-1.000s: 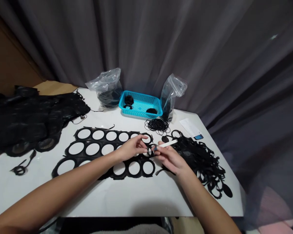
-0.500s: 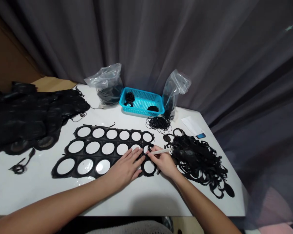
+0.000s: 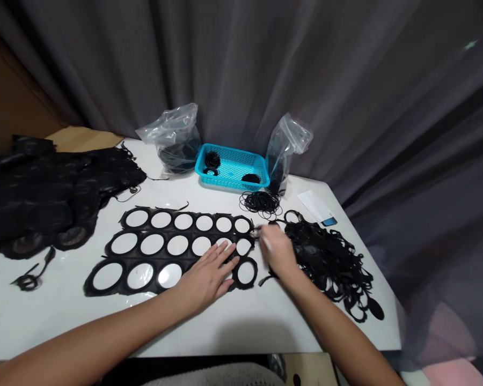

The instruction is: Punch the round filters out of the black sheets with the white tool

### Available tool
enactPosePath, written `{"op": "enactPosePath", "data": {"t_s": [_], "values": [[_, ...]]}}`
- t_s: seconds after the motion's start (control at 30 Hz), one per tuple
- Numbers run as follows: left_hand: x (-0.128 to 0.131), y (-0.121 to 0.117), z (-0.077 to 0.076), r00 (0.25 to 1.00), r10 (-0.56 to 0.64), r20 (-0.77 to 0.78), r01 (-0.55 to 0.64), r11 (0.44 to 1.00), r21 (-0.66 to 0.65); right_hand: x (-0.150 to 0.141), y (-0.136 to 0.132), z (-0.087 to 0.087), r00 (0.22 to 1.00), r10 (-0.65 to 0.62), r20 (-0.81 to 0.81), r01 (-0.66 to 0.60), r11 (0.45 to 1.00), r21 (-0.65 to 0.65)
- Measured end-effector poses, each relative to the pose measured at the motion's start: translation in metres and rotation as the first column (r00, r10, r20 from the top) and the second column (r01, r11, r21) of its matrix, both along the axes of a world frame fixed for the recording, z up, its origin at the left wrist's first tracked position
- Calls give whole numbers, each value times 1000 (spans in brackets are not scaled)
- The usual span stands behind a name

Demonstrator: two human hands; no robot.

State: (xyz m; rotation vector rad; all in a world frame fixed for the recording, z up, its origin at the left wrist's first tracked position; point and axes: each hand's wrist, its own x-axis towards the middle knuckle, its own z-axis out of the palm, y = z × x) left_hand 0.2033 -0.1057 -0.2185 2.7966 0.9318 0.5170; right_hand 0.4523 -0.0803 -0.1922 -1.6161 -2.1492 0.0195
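A black rubber-like sheet [image 3: 165, 245] with rows of large round holes lies flat on the white table. My left hand [image 3: 211, 269] rests on its right part, fingers spread, covering some holes. Just off the sheet's right edge is my right hand [image 3: 277, 247], curled closed and blurred. A slim white pen-like tool [image 3: 267, 242] shows in it, mostly hidden by the fingers. Dark scraps appear at its fingertips, but I cannot tell whether they are held. A short black strip [image 3: 265, 279] lies below that hand.
Black ring-shaped scraps [image 3: 330, 262] are heaped at right. Thin black rings [image 3: 261, 202] lie before a blue basket [image 3: 233, 185], between two clear bags [image 3: 173, 128] [image 3: 287, 145]. Black sheets [image 3: 44, 198] pile up at left. A white paper [image 3: 314, 206] is at back right.
My right hand has lifted off the sheet's right edge and moved right and slightly up, its tool turning with it. The left hand stays spread on the sheet.
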Motion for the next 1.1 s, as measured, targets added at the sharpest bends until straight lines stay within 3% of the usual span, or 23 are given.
{"op": "enactPosePath", "data": {"t_s": [0.1, 0.2, 0.27, 0.33, 0.4, 0.47, 0.57, 0.73, 0.8, 1.1], "values": [[-1, 2, -1, 1000, 3, -4, -3, 1000, -8, 32, 24, 12, 965, -247, -93, 254, 965, 71], [-2, 1, 3, 1000, -13, -7, 13, 1000, -15, 44, 27, 20, 883, -307, -355, 287, 952, -110], [-2, -3, 9, 1000, -27, 7, 27, 999, -19, 39, 18, 20, 747, -342, -571, 184, 930, -317], [-2, -11, 16, 999, -42, 21, 43, 999, -32, 27, 3, 16, 560, -396, -728, 9, 881, -473], [-3, -22, 21, 998, -63, 19, 64, 997, -48, 13, -13, 12, 403, -443, -801, -157, 829, -537], [-5, -33, 22, 997, -78, 7, 78, 996, -53, 1, -30, 10, 333, -471, -817, -277, 779, -562], [-7, -46, 17, 998, -63, -15, 63, 998, -24, -12, -52, 11, 370, -453, -811, -332, 751, -571], [-4, -55, 10, 999, -28, -42, 27, 1000, -14, -23, -78, 12, 656, -245, -714, -214, 846, -487], [-2, -57, 9, 999, -16, -41, 15, 1000, -17, -27, -84, 12, 732, -184, -656, -190, 870, -456], [0, -58, 8, 999, -14, -45, 13, 1000, -16, -34, -94, 8, 791, -152, -592, -140, 898, -418]]}}
